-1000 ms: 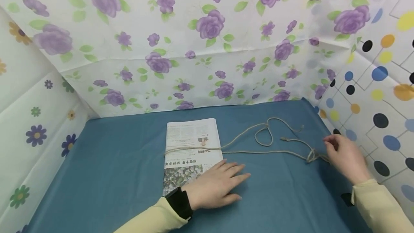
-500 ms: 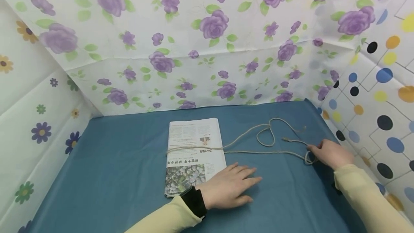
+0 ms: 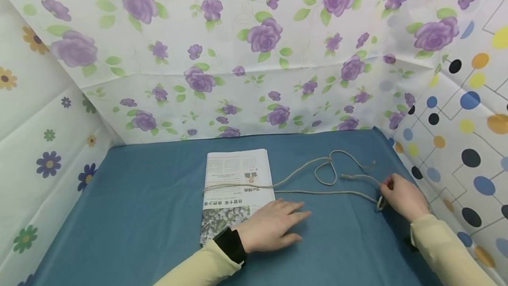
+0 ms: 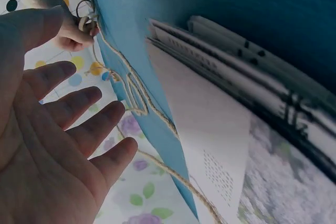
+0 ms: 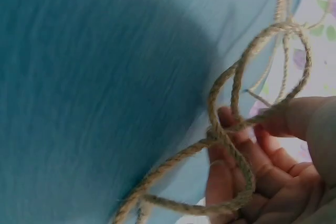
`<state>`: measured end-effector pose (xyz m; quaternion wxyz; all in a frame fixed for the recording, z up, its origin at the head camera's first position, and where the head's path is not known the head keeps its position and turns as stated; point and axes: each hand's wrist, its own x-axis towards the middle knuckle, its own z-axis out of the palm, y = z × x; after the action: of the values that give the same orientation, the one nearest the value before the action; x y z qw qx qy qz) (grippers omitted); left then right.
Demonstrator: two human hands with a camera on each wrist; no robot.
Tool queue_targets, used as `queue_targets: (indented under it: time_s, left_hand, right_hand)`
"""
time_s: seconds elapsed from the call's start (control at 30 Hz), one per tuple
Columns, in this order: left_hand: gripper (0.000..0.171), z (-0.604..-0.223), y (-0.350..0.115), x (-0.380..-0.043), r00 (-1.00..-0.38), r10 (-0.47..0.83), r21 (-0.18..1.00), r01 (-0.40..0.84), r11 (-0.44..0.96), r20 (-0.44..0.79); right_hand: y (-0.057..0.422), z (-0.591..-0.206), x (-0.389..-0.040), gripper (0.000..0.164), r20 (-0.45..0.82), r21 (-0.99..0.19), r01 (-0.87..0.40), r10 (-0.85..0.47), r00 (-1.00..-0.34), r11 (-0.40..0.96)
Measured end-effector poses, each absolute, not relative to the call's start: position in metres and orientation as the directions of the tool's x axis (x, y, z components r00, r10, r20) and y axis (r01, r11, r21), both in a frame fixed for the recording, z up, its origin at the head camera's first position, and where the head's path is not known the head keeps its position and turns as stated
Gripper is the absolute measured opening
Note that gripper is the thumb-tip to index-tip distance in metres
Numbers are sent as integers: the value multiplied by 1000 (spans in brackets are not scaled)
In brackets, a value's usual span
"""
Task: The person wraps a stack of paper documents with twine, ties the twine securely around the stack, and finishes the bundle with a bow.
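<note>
A folded stack of newspapers (image 3: 230,167) lies on the blue cloth, with a thin twine (image 3: 313,192) passing across its middle and trailing to the right. My left hand (image 3: 271,226) is spread flat over the stack's lower right corner and the cloth beside it; the left wrist view shows its fingers apart, holding nothing. At the far right, my right hand (image 3: 405,195) pinches the twine between thumb and fingers near a tangled part. Close up in the right wrist view, the twine (image 5: 181,156) forms several loops around and in front of the fingers.
Another strand of twine, with a small loop (image 3: 325,183), lies behind and left of the right hand. The blue cloth (image 3: 139,211) covers the table. A purple-flowered sheet (image 3: 238,87) hangs behind, and a dotted sheet (image 3: 472,122) stands close on the right.
My right hand has moved left from the twine's tangled part and taken the twine between its fingers, shifting that end slightly. My left hand stays spread near the newspapers.
</note>
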<state>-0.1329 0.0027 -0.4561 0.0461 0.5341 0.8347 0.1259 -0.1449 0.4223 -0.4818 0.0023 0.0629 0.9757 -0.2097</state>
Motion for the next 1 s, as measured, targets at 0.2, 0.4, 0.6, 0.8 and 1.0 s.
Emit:
queue_targets:
  time_s: [0.2, 0.4, 0.6, 0.8, 1.0]
  left_hand:
    - [57, -457, -3, -137, -453, 889, 281, 863, 420, 62]
    - [48, -448, -13, -149, -538, 841, 303, 813, 497, 66]
    - [33, -431, -24, -161, -700, 705, 465, 664, 586, 111]
    - [30, -417, -26, -170, -793, 589, 620, 542, 568, 154]
    - [40, -409, -18, -175, -814, 558, 693, 495, 523, 161]
  right_hand:
    - [418, -476, -137, 27, 69, -533, 26, 74, -995, 846]
    - [406, -448, -129, 27, 209, -581, -58, 80, -975, 812]
    - [377, -417, -135, 30, 243, -643, -101, 77, -967, 759]
    - [327, -403, -150, 24, 247, -771, -223, -43, -968, 597]
    - [270, -400, -162, 25, 179, -844, -279, -249, -952, 459]
